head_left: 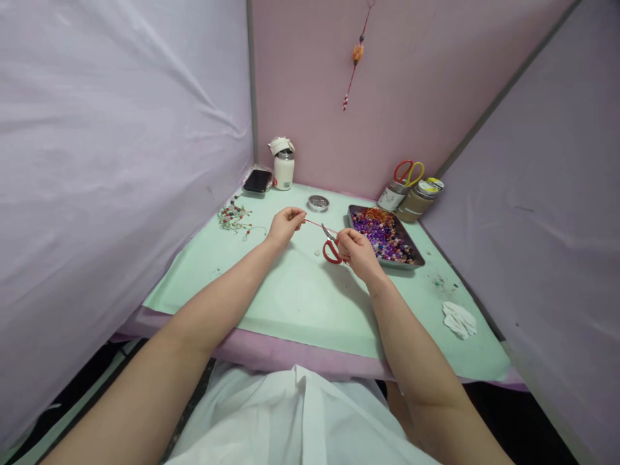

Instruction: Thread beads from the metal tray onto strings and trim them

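Observation:
A thin red cord [316, 223] runs between my two hands above the table. My left hand [287, 225] pinches its left end between thumb and fingertips. The other end is in the closed fingers of my right hand [356, 250]. Scissors with red handles [332, 252] are just left of my right hand, blades pointing up toward the cord; whether they lie on the table or hang from my fingers I cannot tell. Right behind that hand is a metal tray [411, 263] of purple, orange and dark beads [371, 232].
Beyond my hands sits a small round dish [318, 203]. Beaded strings [235, 216] lie at left, near a phone [258, 181] and white bottle [283, 169]. Back right are a can of scissors [391, 196] and a jar [419, 201]. A crumpled white cloth [459, 320] lies at right.

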